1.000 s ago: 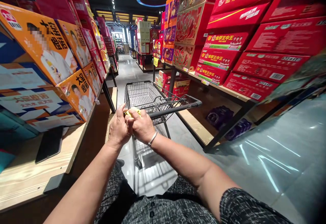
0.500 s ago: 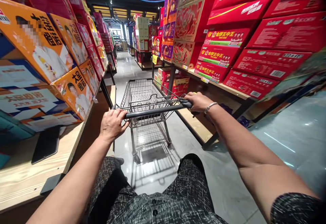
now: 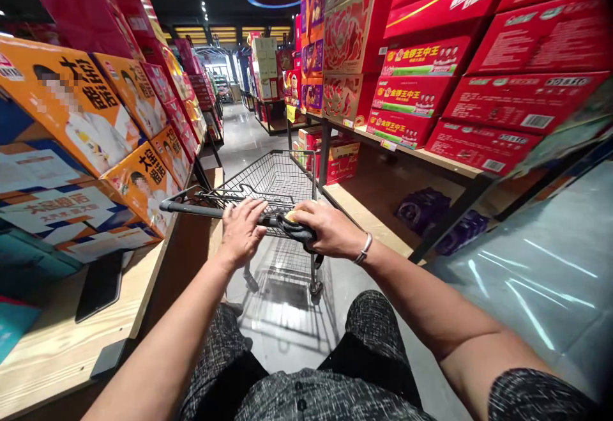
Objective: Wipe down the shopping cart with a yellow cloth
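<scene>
A wire shopping cart (image 3: 275, 178) stands turned in the aisle ahead of me, its basket showing no goods. My left hand (image 3: 242, 232) lies over the middle of its dark handle (image 3: 194, 209), fingers across the top and thumb on the near side. My right hand (image 3: 330, 229), with a silver bracelet at the wrist, is closed round the handle's right end. Under those fingers sits a black wrapped piece (image 3: 297, 228), perhaps cloth or a strap, with a small yellowish bit showing; what that bit is I cannot tell.
On the left, orange gift boxes (image 3: 90, 108) are stacked on a wooden shelf (image 3: 138, 280), where a dark phone-like slab (image 3: 99, 285) lies. Red boxes (image 3: 412, 92) fill the right shelf. Purple packs (image 3: 421, 210) sit below it. The tiled aisle (image 3: 239, 127) runs ahead between displays.
The cart has swung round, its handle's left end moving out toward the left shelf. My left hand has slid to the handle's middle, and my right hand has come left, closer to it.
</scene>
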The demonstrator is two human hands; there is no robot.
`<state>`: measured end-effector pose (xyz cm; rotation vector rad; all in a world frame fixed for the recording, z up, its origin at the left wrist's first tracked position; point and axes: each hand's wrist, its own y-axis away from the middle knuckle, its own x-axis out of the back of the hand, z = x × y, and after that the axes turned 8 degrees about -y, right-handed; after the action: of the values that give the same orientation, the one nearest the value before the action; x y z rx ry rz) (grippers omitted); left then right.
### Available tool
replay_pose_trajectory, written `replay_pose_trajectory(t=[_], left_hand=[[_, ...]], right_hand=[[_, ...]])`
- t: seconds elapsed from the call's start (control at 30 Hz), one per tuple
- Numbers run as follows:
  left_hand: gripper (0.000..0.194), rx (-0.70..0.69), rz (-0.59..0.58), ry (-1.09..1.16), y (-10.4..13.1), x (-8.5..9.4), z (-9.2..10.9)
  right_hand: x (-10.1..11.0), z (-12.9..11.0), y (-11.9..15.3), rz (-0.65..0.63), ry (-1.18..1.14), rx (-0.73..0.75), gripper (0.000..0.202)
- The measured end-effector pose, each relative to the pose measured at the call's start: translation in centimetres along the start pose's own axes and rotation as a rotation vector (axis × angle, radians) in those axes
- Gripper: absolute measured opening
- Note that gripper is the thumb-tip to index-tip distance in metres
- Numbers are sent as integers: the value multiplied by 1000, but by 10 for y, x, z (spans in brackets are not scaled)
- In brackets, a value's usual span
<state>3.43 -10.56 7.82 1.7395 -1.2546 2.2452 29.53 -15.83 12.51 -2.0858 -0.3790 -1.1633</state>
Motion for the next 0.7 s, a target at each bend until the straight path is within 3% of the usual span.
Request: replay_pose_trajectory(t=[0.1, 0.23, 0.37, 0.47, 0.6, 0.7], left_hand=[[86, -76, -66, 193, -9, 4, 32], [93, -83, -94, 236, -3, 11, 47], [73, 25, -11, 20, 15, 10, 43], [53, 58, 20, -62, 24, 8, 30], [38, 66, 62, 20, 31, 10, 6], [33, 112, 90, 72, 36, 13, -8]], right_hand=[[-13, 6, 0, 175, -272, 120, 54], [-57, 35, 3, 362, -463, 108, 48], [-116, 74, 12, 283, -287, -32, 44], [-143, 97, 19, 203, -174, -174, 54], [-138, 108, 12, 440, -110, -402, 50], [-119, 96, -14, 502, -144, -295, 48]])
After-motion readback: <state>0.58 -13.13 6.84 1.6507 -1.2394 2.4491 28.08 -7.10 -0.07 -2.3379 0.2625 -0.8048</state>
